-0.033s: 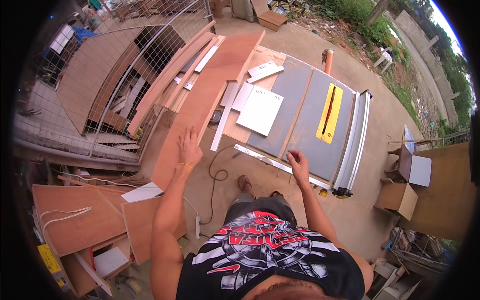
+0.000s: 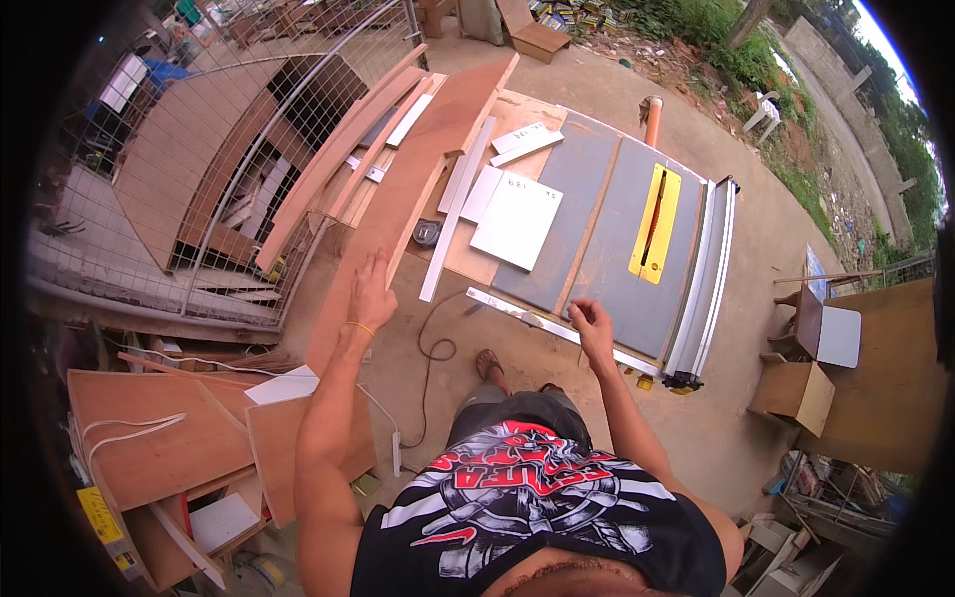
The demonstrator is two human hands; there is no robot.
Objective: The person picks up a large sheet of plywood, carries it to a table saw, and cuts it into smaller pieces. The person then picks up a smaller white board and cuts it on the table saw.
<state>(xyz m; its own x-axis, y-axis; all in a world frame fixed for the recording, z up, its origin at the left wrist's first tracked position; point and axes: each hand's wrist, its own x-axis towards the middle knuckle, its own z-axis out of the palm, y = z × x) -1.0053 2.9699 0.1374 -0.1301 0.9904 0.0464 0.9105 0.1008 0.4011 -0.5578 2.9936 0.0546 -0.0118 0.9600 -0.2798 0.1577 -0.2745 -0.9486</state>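
"One long reddish-brown wooden board lies under your left hand, left of the grey-topped table saw; your fingers sit close together, grip unclear."

"You're at handling, I'd judge: that board is off the saw, while a rectangular white panel already rests there. Your right hand is loosely curled. What's left, I can't tell."

The board is reddish-brown, the saw table grey, its insert yellow.
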